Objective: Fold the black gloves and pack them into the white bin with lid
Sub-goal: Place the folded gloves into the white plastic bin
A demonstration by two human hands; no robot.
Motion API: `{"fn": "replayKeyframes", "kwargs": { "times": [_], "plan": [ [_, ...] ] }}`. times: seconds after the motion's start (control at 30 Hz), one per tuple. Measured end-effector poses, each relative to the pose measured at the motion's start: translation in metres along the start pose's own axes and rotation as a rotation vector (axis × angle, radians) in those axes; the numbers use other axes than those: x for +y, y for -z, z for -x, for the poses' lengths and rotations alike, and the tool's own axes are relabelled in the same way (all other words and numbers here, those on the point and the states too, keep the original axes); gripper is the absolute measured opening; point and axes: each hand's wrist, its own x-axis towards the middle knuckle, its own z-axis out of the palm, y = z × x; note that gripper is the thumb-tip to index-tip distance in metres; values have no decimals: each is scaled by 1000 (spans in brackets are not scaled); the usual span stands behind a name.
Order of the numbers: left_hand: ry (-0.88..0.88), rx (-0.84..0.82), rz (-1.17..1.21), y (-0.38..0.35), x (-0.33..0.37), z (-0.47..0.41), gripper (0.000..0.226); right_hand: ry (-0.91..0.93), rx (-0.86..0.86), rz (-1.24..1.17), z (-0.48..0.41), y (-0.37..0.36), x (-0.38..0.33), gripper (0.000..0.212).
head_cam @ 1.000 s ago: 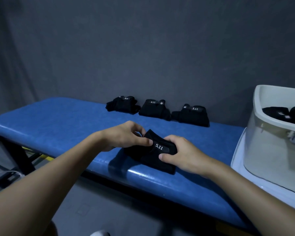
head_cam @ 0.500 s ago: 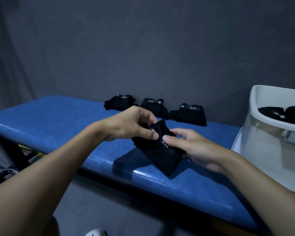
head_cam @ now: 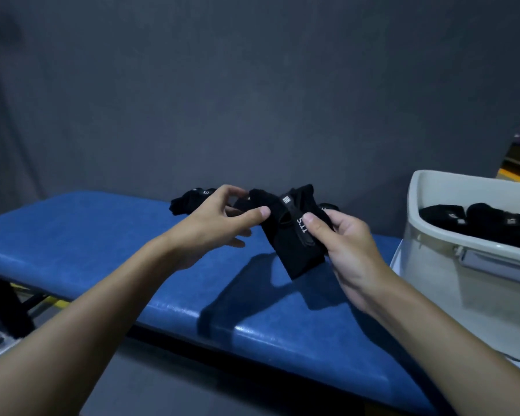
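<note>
A folded black glove with white lettering hangs in the air above the blue bench. My right hand grips its right side, thumb on the strap. My left hand pinches its upper left edge between thumb and fingers. The white bin stands at the right, open, with black gloves inside. Another black glove lies on the bench by the wall, partly hidden behind my left hand.
A dark grey wall runs behind the bench. The bin rests on a flat white lid or tray at the bench's right end. Dark floor lies below the bench's front edge, with a bench leg at the left.
Both hands have lifted the folded glove off the bench and raised it toward the right. It has turned from flat to hanging upright. The view has tilted up.
</note>
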Motion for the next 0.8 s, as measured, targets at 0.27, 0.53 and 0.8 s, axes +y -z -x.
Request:
{"fn": "replayKeyframes", "kwargs": {
  "times": [0.27,0.53,0.8],
  "plan": [
    [-169,23,407,-25,68,-2,49,85,-27,149,2,-5,-63,16],
    [-274,-145,389,-49,130,-30,51,94,-33,248,-17,49,-137,38],
    [-297,-352,359,-116,171,-63,51,37,5,325,-15,124,-171,39]
  ]
}}
